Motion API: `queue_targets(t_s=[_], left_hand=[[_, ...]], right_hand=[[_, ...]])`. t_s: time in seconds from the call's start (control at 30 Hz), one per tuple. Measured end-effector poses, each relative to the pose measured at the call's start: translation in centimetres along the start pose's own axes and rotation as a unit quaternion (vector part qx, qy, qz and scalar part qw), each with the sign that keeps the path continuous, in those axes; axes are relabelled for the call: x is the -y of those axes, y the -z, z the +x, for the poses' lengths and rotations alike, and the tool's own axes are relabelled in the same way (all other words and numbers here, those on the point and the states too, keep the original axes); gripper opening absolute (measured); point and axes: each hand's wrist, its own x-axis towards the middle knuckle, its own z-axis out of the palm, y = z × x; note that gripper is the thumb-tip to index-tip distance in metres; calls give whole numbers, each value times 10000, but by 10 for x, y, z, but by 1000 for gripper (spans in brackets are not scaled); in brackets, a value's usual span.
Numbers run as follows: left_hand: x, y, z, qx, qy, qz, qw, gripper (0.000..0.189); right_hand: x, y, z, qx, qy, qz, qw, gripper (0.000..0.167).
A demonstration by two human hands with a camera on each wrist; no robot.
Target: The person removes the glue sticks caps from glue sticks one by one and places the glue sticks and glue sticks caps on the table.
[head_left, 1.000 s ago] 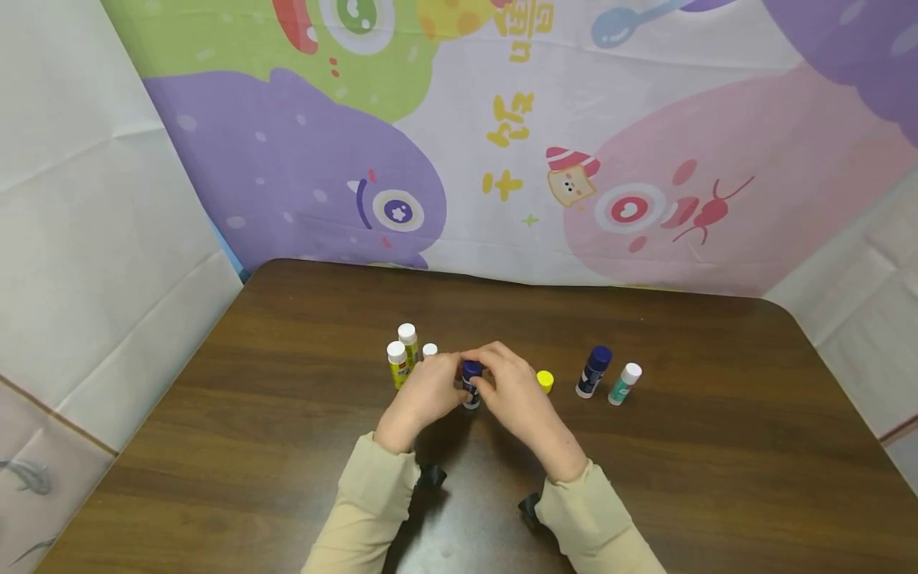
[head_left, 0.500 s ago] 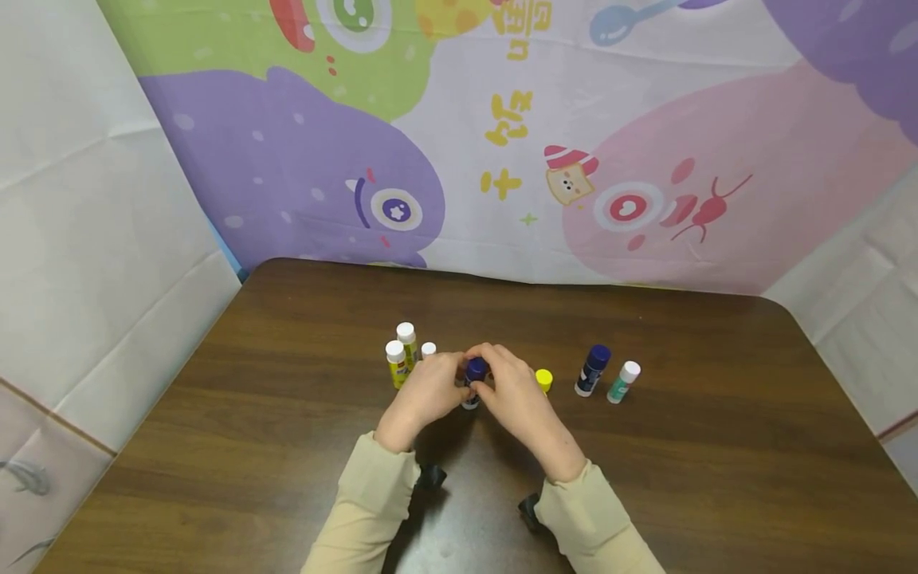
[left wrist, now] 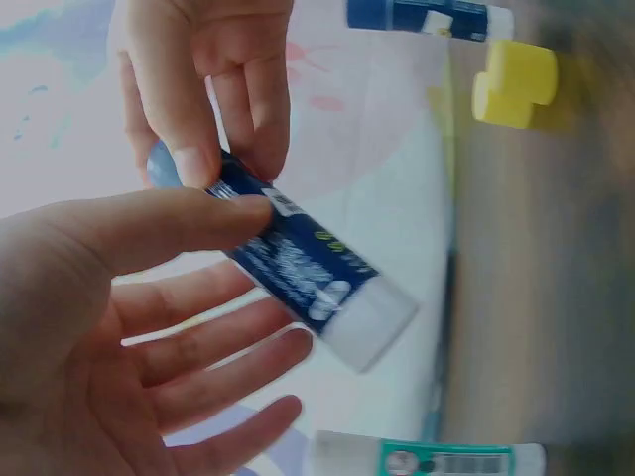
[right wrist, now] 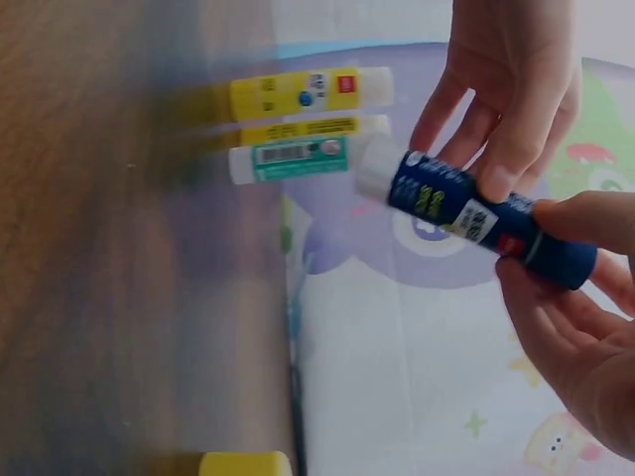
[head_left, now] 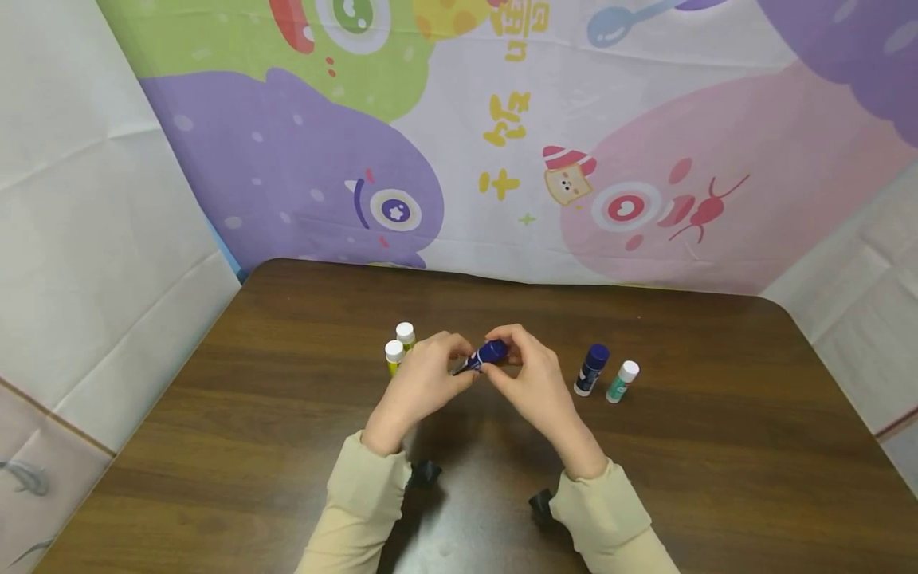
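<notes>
Both hands hold a dark blue glue stick (head_left: pixel 489 352), tilted and lifted off the table. My left hand (head_left: pixel 428 372) pinches its label part between thumb and fingers; the other fingers spread loosely in the left wrist view. At the other end, my right hand (head_left: pixel 531 371) grips the blue cap with thumb and fingertips. The white base (right wrist: pixel 375 169) points away from the right hand, and the cap looks closed. A white-capped teal glue stick (right wrist: pixel 298 159) stands behind the left hand, hidden in the head view.
Two yellow glue sticks with white caps (head_left: pixel 394 351) (head_left: pixel 405 332) stand left of the hands. To the right stand another dark blue glue stick (head_left: pixel 591 369) and a teal one (head_left: pixel 622 381). A yellow cap-like piece (left wrist: pixel 516 84) is hidden behind the right hand in the head view.
The dark blue glue stick has gone from upright on the table to raised and tilted, its cap to the right. Both hands rose with it, and the right hand moved slightly right.
</notes>
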Motion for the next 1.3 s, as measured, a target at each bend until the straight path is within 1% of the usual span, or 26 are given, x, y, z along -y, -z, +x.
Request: queue_targets(t_s=[0.1,0.2,0.27,0.4,0.47,0.53,0.63,0.7,0.83,0.97,1.1,1.2,1.3], left_hand=[[-4,4,0,-364,-212,-49,9991,19],[-5,6,1,-705,-488,-94,9963,20],[-5,7,1,-859,-635,-230,9940,23],[-6,8,0,-1120,-843,-579,9884,33],[-7,10,0,-1238,-950,-747,9849,36],[-8,12,-1,-1346,-1099,-801,9815,36],[-10,14,-1,-1493,-1362,-729,9767,33],[-10,16,-1,-1622,-1538,-596,9729,31],[-10,18,0,-1835,-1788,-377,9659,29],[-10,18,0,-1939,-1912,-255,9619,27],[-10,18,0,-2051,-1988,-143,9582,27],[-10,17,1,-2130,-2010,-89,9561,27],[-10,17,1,-2166,-2018,-93,9551,27]], right_hand=[[1,6,0,-231,-13,519,9984,33],[2,10,-1,-431,-105,1070,9933,34],[3,12,-1,-583,-209,1489,9869,34],[5,17,0,-824,-335,2334,9683,35],[6,19,0,-860,-369,2595,9612,35],[6,21,-1,-838,-384,2746,9571,35],[6,23,-1,-723,-384,2847,9551,35],[6,24,-2,-626,-365,2906,9541,35],[5,27,-1,-410,-438,2871,9560,36],[4,30,0,-308,-686,2674,9606,34],[3,32,0,-296,-942,2432,9649,31],[1,34,1,-252,-1012,2284,9680,31],[0,35,1,-243,-992,2180,9706,31]])
